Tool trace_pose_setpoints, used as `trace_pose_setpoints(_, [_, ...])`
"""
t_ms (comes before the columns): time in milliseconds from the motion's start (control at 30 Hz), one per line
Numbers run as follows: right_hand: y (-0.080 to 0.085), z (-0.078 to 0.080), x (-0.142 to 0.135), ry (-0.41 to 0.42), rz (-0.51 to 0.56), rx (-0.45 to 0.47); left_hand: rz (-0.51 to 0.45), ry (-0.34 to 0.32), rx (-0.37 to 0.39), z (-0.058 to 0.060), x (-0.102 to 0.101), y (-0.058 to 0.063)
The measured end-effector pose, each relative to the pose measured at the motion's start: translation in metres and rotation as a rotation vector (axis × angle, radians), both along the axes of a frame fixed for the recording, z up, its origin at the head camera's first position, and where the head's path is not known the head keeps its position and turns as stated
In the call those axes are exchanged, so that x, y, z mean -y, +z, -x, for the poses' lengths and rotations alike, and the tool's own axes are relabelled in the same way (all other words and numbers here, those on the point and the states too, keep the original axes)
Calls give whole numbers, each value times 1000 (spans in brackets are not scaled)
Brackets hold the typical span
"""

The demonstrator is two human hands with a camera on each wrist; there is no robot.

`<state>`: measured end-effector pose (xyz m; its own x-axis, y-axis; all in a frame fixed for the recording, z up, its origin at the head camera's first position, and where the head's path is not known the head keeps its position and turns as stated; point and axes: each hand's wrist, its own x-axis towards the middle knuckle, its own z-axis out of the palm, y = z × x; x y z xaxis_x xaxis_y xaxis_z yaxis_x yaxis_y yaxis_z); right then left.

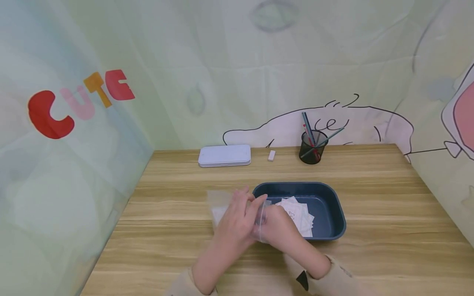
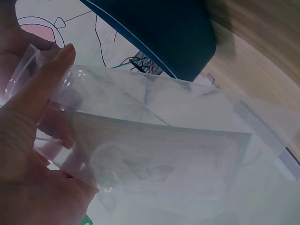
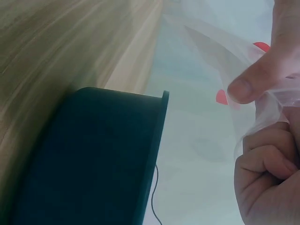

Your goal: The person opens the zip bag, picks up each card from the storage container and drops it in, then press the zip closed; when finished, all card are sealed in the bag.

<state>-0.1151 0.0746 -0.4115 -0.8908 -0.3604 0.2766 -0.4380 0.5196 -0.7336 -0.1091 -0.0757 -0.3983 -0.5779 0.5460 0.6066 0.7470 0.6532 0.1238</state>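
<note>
A clear plastic bag (image 2: 197, 108) hangs between my hands, with a pale sheet (image 2: 164, 159) bearing faint printing showing through it. My left hand (image 1: 235, 218) holds the bag near its mouth, thumb and fingers either side of the plastic in the left wrist view. At the bag's mouth, my right hand (image 1: 279, 228) has curled fingers (image 3: 265, 161) gathered on the plastic; its fingertips are partly hidden. Both hands are beside the left end of a dark blue tray (image 1: 335, 205). Printed white paper squares (image 1: 301, 216) lie in a loose pile inside it.
Along the back of the table stand a pale closed case (image 1: 224, 156), a small white eraser (image 1: 272, 156) and a black mesh cup (image 1: 310, 154) with pencils. Printed fabric (image 1: 229, 82) hangs behind and at both sides of the wooden table (image 1: 159, 255).
</note>
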Motion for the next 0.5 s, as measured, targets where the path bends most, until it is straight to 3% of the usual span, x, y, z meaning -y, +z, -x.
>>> trace_pose_setpoints(133, [-3,1,-1,0,-51,-80,14,6,26,-2,-3,-2])
trace_pose_setpoints(333, [0,1,-10,56,-3,32,-35,16,58,1,-1,-4])
trace_pose_setpoints(500, [6,7,-28,122,139,76,-113,38,125,5,10,0])
